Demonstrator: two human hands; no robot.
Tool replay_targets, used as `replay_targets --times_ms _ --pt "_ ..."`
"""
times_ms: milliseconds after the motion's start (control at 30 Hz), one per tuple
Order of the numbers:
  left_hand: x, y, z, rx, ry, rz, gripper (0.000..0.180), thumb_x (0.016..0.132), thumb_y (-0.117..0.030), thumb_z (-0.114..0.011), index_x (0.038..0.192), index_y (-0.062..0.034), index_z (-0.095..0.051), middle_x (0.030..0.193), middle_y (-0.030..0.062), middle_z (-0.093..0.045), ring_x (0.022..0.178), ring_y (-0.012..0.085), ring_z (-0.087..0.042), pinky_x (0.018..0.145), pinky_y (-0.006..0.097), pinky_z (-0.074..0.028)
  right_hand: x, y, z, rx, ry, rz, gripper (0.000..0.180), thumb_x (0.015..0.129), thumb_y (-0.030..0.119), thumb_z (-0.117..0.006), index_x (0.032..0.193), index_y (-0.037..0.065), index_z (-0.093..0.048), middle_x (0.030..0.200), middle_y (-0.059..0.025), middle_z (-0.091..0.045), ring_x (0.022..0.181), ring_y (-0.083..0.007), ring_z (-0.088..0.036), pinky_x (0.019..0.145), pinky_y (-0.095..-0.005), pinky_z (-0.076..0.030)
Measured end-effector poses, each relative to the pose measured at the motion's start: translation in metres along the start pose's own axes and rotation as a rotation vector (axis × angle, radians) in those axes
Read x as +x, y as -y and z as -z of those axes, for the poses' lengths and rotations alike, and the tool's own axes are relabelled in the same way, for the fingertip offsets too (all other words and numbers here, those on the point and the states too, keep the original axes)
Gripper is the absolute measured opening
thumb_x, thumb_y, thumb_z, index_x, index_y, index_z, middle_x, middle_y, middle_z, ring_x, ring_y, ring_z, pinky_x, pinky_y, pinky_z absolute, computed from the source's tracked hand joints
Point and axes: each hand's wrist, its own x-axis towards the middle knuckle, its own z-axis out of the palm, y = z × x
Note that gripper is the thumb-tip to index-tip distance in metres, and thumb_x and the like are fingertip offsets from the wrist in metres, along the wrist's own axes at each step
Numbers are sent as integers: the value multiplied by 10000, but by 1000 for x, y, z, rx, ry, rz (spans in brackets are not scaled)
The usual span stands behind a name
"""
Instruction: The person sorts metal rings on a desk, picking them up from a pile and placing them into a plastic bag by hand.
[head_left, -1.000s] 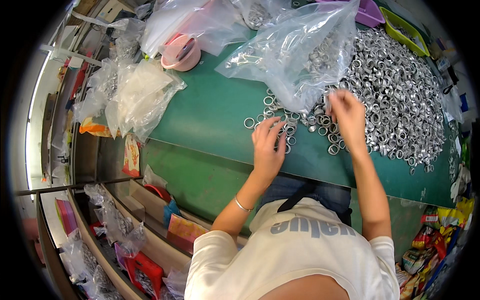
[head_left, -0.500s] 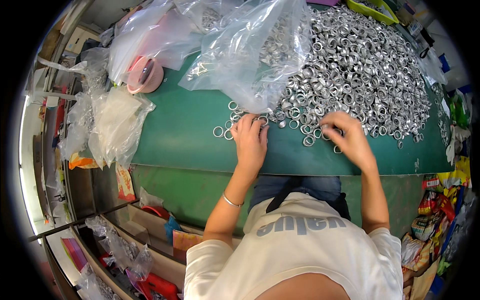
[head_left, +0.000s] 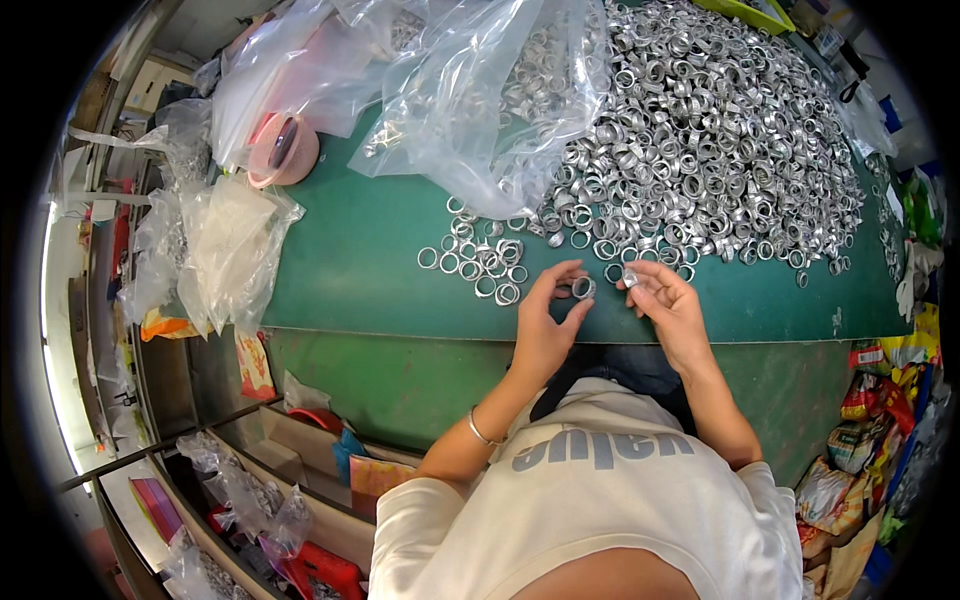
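Observation:
My left hand [head_left: 546,325] pinches a small silver metal ring [head_left: 583,288] between thumb and fingertips, just above the near edge of the green table [head_left: 350,270]. My right hand [head_left: 670,305] holds another silver ring [head_left: 632,280] at its fingertips, close beside the left. A small group of sorted rings [head_left: 480,265] lies on the table to the left of my hands. A large heap of silver rings [head_left: 700,150] covers the table beyond them.
A clear plastic bag [head_left: 480,90] holding more rings lies over the heap's left side. A pink tape roll [head_left: 283,150] and more clear bags [head_left: 225,250] sit at the table's left. Colourful packets [head_left: 870,440] crowd the floor at right; shelves with bags stand lower left.
Both hands have drawn back from the ring pile toward the table's near edge and come together. Each now holds a ring at its fingertips.

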Motion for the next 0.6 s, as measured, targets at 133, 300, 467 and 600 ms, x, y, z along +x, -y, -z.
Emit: replay_targets --times_ms 133,300,467,600 --pt "1 -13 -2 -446 12 153 434 773 111 -648 1182 40 -523 1148 114 -588 1037 155 -559 878 291 -462 -4 0 0 332 139 -231 293 935 79 -524 1211 -16 -518 1064 -118 -616 885 -135 -584 734 -242 -468" --pt "5 -7 1 197 -75 -143 429 750 113 -637 1154 -5 -554 1121 113 -595 1036 226 -570 887 321 -447 -7 7 -1 420 145 -293 286 936 106 -529 1204 4 -520 1105 -129 -597 897 -174 -586 710 -275 -477" --pt "14 8 4 723 -136 -342 396 747 61 -620 1130 -27 -568 1135 125 -557 1065 322 -513 898 409 -381 -15 11 26 510 158 -265 234 934 124 -540 1149 35 -540 890 -49 -565 716 -130 -504 566 -239 -384" --pt "15 2 -3 694 -167 -344 361 745 30 -652 1091 -55 -598 1138 110 -547 1054 300 -509 891 391 -377 -19 19 41 -476 -321 -12 130 862 132 -668 924 22 -637 672 59 -453 533 -80 -382 498 -229 -290"
